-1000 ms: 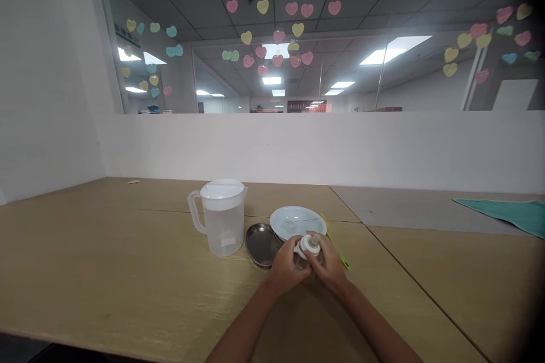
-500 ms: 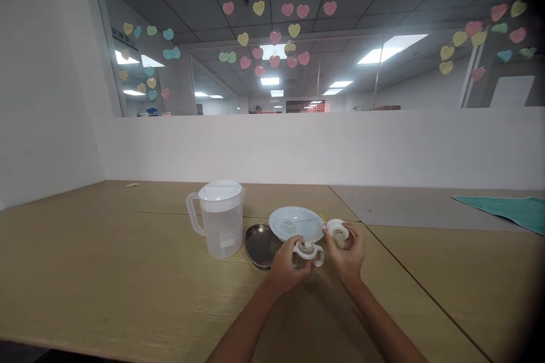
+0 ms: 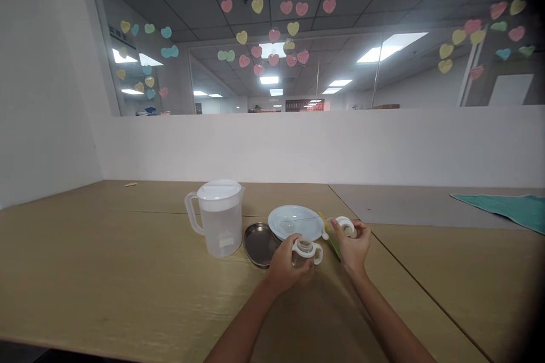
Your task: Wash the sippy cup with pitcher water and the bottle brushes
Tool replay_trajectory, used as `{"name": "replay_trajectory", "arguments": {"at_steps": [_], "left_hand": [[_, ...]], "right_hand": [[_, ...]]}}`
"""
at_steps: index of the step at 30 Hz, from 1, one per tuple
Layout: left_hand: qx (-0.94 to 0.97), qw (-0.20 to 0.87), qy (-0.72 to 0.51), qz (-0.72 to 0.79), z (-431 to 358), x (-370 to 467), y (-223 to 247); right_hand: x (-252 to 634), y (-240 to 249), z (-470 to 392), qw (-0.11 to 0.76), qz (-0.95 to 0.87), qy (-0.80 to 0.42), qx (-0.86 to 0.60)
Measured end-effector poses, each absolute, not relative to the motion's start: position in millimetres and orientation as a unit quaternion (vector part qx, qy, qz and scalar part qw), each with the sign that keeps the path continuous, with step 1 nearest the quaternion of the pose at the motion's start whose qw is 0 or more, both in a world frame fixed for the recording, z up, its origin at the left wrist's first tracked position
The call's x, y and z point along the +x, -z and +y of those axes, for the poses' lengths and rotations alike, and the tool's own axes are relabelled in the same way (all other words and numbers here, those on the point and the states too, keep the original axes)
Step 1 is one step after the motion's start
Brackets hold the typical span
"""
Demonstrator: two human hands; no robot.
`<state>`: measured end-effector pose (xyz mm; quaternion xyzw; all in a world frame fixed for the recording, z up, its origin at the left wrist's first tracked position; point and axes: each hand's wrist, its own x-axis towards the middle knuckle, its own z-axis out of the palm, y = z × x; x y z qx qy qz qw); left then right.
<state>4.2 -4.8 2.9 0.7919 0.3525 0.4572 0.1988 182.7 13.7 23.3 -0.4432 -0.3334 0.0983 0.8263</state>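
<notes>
My left hand (image 3: 284, 265) is closed around a small clear bottle (image 3: 298, 261) with a white collar and a side handle. The bottle's mouth is uncovered and faces up. To its right, my right hand (image 3: 354, 247) grips a white bottle lid (image 3: 344, 221), tilted, with a translucent part on the side towards me. Beside the right fingers a small white ball (image 3: 325, 235) shows; how it joins the lid is hard to make out. Behind that hand lies a yellow-green strip (image 3: 334, 243), partly hidden.
A white bowl (image 3: 276, 216) with a clear item in it stands beyond my hands. A dark metal tray (image 3: 258, 247) lies left of it, next to a lidded plastic pitcher (image 3: 221, 229). A teal cloth (image 3: 506, 207) lies at the far right, and a low wall backs the table.
My right hand has moved the lid slightly right, away from the bottle. The white ball has left the bottle's mouth, which now shows uncovered. The left hand stays nearly in place.
</notes>
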Motion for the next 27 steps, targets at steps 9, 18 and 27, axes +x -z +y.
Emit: {"name": "replay_trajectory", "arguments": {"at_steps": [9, 18, 27], "left_hand": [[0.791, 0.193, -0.461, 0.354, -3.3, 3.6, 0.0], [0.791, 0.192, -0.461, 0.352, -2.6, 3.6, 0.1], [0.796, 0.192, -0.459, 0.344, -4.6, 3.5, -0.9]], "right_hand": [[184.0, -21.0, 19.7, 0.838, -0.308, -0.151, -0.425], [182.7, -8.4, 26.8, 0.816, -0.321, -0.204, -0.436], [187.1, -15.4, 23.6, 0.835, -0.34, -0.239, -0.362]]}}
